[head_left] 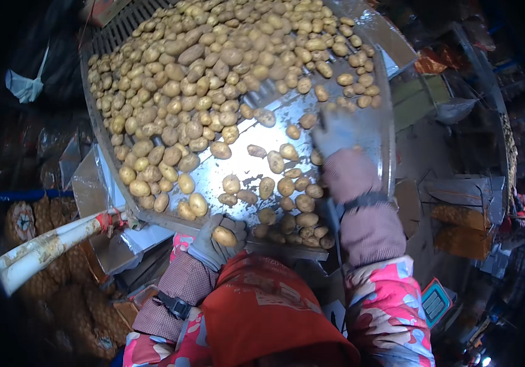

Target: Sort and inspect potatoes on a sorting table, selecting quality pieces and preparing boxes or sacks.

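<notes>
My left hand [216,238], in a grey work glove, is at the near edge of a metal sorting table [244,133]. A single potato [224,236] lies in its upturned palm with the fingers curled around it. Over the table's right side reaches my right hand [336,130], also gloved and blurred by motion. Loose potatoes [308,120] are close to its fingers; whether it grips any cannot be made out. A thick heap of potatoes [189,78] covers the far and left parts of the table, and several more [285,186] are gathered near the front edge.
A raised metal rim [388,137] borders the table. White pipes [56,243] jut out at the left, above filled mesh sacks [79,312]. Open cardboard boxes [90,176] stand by the left side. More boxes [459,192] and orange sacks [462,229] are at the right.
</notes>
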`<state>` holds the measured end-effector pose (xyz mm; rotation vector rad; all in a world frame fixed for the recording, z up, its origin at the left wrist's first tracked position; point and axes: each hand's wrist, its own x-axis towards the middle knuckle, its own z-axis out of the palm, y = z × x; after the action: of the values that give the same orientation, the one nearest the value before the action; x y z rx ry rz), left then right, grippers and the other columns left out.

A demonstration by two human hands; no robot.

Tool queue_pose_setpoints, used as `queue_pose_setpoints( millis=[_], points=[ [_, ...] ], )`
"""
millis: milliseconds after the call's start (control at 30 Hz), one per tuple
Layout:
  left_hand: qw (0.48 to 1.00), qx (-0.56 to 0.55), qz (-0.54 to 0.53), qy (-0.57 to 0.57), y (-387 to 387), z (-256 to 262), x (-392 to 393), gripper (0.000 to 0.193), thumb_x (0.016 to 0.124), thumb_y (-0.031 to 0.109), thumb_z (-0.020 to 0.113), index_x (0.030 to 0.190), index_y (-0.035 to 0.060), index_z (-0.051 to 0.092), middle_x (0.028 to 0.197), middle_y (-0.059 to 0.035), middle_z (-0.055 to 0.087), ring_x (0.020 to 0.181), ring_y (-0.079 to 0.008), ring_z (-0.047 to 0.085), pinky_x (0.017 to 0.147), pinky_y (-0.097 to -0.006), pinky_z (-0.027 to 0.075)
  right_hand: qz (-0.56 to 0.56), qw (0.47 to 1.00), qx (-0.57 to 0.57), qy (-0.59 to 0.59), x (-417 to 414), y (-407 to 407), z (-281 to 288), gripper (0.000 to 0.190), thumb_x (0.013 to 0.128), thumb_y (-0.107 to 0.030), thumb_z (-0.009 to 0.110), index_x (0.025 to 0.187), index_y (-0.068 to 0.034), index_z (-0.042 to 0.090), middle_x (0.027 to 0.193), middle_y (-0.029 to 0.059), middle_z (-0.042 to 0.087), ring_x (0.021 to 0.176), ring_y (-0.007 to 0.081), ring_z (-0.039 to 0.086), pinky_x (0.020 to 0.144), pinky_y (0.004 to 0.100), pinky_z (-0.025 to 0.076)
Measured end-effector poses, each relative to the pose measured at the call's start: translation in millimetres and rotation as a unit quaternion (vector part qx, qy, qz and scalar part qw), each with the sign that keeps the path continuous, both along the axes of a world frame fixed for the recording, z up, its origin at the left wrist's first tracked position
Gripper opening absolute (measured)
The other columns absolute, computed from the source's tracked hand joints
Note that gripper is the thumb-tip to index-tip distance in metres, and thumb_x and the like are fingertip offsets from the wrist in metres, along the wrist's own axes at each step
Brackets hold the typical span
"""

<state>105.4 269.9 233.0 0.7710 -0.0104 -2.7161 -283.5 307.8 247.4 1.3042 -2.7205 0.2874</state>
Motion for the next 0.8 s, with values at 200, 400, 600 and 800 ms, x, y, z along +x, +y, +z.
queue_pose_setpoints(
  millis=[200,400,600,800],
  points=[
    [0.997,0.003,-0.038,-0.066,0.3,10.7,13.4,0.043,0.093,0.039,0.068,0.119,0.006,0.059,0.106,-0.0121,0.062,0.093,-0.0268,0.057,0.08,-0.0426,0.052,0.02,0.997,-0.029,-0.063,-19.0,44.5,-31.6,0.036,0.089,-0.024,0.068,0.125,-0.019,0.066,0.117,0.0145,0.065,0.11,0.033,0.061,0.094,0.0477,0.049],
    [0.99,0.058,-0.122,-0.05,-30.8,1.5,19.0,0.052,0.099,0.051,0.057,0.133,0.0113,0.056,0.104,-0.012,0.067,0.076,-0.0279,0.064,0.061,-0.0397,0.054,0.35,0.869,-0.144,-0.318,213.1,47.3,-51.5,0.049,0.088,-0.029,0.07,0.133,-0.012,0.061,0.121,0.0164,0.063,0.114,0.0347,0.06,0.095,0.0502,0.049],
    [1.0,0.012,-0.003,-0.024,-48.7,11.0,169.2,0.049,0.106,0.045,0.045,0.145,0.0171,0.05,0.117,-0.0184,0.064,0.061,-0.0194,0.054,0.049,-0.0338,0.045,0.402,0.905,-0.028,-0.135,215.2,62.4,-36.0,0.054,0.087,-0.034,0.07,0.133,-0.008,0.061,0.125,0.0137,0.063,0.126,0.034,0.054,0.111,0.0546,0.035],
    [0.873,-0.068,0.399,-0.272,-165.4,1.1,337.2,0.049,0.1,0.04,0.062,0.132,0.002,0.061,0.128,-0.0152,0.069,0.115,-0.033,0.068,0.09,-0.0435,0.063,0.254,0.964,-0.036,-0.075,88.1,34.2,-17.7,0.06,0.08,-0.037,0.075,0.131,-0.009,0.062,0.134,0.0145,0.053,0.121,0.0375,0.053,0.106,0.0544,0.038]
  ],
)
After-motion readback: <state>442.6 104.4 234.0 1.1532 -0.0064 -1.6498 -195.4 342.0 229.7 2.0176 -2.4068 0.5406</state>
